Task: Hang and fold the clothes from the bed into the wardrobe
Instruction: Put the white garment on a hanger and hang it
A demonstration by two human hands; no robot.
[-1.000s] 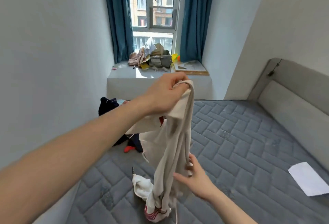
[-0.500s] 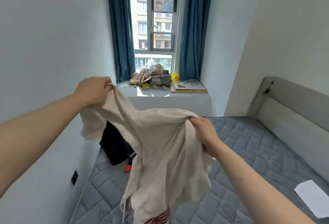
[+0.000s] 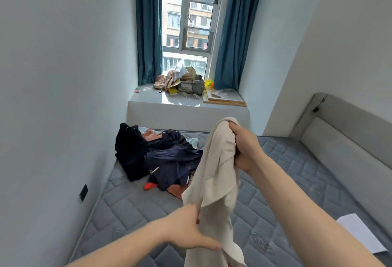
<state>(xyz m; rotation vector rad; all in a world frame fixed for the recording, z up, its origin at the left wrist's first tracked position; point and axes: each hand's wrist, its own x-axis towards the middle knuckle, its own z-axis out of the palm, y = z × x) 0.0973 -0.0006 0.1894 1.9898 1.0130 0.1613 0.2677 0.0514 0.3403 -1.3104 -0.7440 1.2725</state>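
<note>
Clothes [image 3: 167, 158] lie heaped on the bed [image 3: 286, 182], a bare grey quilted mattress, in its far left corner against the white wall [image 3: 63, 76]: mostly dark navy pieces, with a bit of orange-red at the front edge. Beyond the heap a white window ledge [image 3: 186, 101] carries a clutter of bags and boxes under a window [image 3: 188, 12] framed by teal curtains [image 3: 148, 27]. A grey padded headboard [image 3: 343, 139] runs along the right side, and a white sheet of paper [image 3: 358, 230] rests on the mattress near it.

A cream garment [image 3: 216, 171] hangs in the air in front of the heap, above the mattress. The right hand [image 3: 244, 148] grips its bunched top edge, fingers curled round the cloth. The left hand [image 3: 186, 228] holds it lower down, thumb stretched across the fabric; the rest drapes down out of view.
</note>
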